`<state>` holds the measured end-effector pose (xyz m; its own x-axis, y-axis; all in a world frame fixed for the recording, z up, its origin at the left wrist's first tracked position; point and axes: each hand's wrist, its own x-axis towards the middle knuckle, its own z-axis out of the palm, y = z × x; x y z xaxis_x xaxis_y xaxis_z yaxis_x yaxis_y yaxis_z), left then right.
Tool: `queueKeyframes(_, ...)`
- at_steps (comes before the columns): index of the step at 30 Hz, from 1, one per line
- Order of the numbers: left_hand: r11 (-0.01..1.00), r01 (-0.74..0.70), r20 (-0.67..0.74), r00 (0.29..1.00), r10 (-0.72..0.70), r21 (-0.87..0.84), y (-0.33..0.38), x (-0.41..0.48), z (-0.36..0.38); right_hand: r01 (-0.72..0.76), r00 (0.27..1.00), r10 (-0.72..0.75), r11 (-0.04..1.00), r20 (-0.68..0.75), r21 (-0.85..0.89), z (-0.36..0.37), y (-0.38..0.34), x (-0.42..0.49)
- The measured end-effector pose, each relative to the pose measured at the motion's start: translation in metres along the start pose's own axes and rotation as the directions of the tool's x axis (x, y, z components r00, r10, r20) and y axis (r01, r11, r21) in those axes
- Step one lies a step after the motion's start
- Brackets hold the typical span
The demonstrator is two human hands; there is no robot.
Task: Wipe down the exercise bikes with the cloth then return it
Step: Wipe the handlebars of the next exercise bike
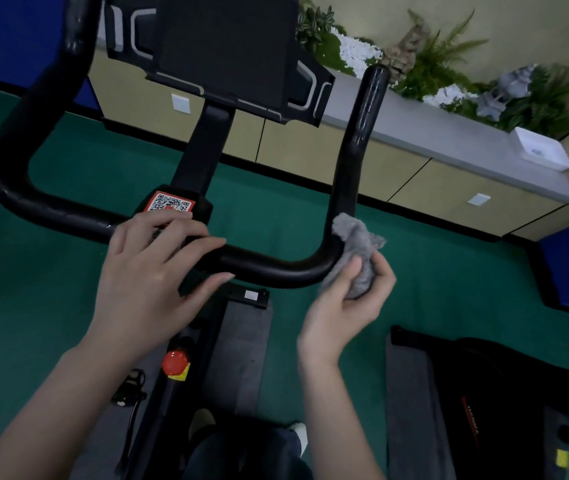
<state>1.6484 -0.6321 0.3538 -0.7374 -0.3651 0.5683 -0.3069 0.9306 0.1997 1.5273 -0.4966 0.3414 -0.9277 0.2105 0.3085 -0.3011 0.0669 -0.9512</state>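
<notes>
A black exercise bike fills the middle of the view, with its U-shaped handlebar (276, 268) running across and its console (227, 50) above. My left hand (158, 268) rests on the bar's centre, fingers spread over it beside a red QR sticker (168, 202). My right hand (348, 299) grips a bunched grey cloth (355, 251) and holds it against the bar's right bend. The bike's red knob (175, 362) shows on the frame below.
Green floor (276, 209) lies under the bike. A low beige cabinet with a grey top (449, 140) carries plants and a white tray (542, 150) behind it. Another black machine (490, 403) stands at the lower right. Blue panels flank both sides.
</notes>
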Motion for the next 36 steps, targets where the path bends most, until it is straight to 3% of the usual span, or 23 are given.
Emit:
queueKeyframes(7, 1.000, 0.001, 0.017, 1.000, -0.001, -0.022, 0.004, 0.002, -0.003, -0.339, 0.935, 0.351, 0.926, -0.052, 0.164, 0.001, -0.009, -0.035)
queueKeyframes(12, 0.998, -0.009, 0.045, 0.999, 0.012, -0.067, 0.028, 0.012, 0.000, -0.513, 0.832, 0.555, 0.783, -0.021, 0.351, 0.005, -0.010, -0.020)
queueKeyframes(16, 0.991, -0.081, 0.108, 0.990, 0.092, -0.102, 0.053, 0.023, 0.015, -0.578, 0.772, 0.635, 0.672, 0.042, 0.464, 0.006, -0.011, -0.012)
queueKeyframes(20, 0.990, -0.067, 0.116, 0.990, 0.081, -0.121, 0.062, 0.021, 0.028, -0.653, 0.706, 0.690, 0.550, 0.156, 0.520, -0.001, -0.011, -0.010)
queueKeyframes(22, 0.991, -0.066, 0.100, 0.992, 0.077, -0.116, 0.063, 0.019, 0.031, -0.655, 0.716, 0.670, 0.546, 0.198, 0.522, -0.002, -0.010, 0.003)
queueKeyframes(23, 0.991, -0.066, 0.090, 0.993, 0.077, -0.117, 0.064, 0.019, 0.032, -0.630, 0.749, 0.631, 0.585, 0.201, 0.512, -0.002, -0.009, 0.011)
queueKeyframes(25, 0.990, -0.073, 0.070, 0.994, 0.082, -0.124, 0.063, 0.019, 0.032, -0.493, 0.868, 0.469, 0.776, 0.164, 0.392, -0.003, -0.009, 0.020)
queueKeyframes(27, 0.987, -0.083, 0.055, 0.994, 0.091, -0.137, 0.063, 0.020, 0.033, -0.215, 0.968, 0.190, 0.964, 0.162, 0.155, -0.007, -0.008, 0.018)
queueKeyframes(29, 0.985, -0.081, 0.055, 0.994, 0.091, -0.153, 0.063, 0.020, 0.032, 0.089, 0.960, -0.082, 0.996, 0.266, -0.015, -0.014, -0.007, 0.019)
queueKeyframes(32, 0.984, -0.064, 0.063, 0.995, 0.075, -0.169, 0.064, 0.020, 0.031, 0.471, 0.783, -0.351, 0.874, 0.513, -0.120, -0.018, -0.006, 0.052)
queueKeyframes(34, 0.984, -0.046, 0.064, 0.996, 0.058, -0.169, 0.065, 0.020, 0.030, 0.632, 0.617, -0.394, 0.764, 0.682, -0.130, -0.011, -0.013, 0.081)
queueKeyframes(36, 0.984, -0.020, 0.070, 0.997, 0.032, -0.175, 0.067, 0.021, 0.028, 0.750, 0.404, -0.358, 0.657, 0.842, -0.080, -0.001, -0.022, 0.103)
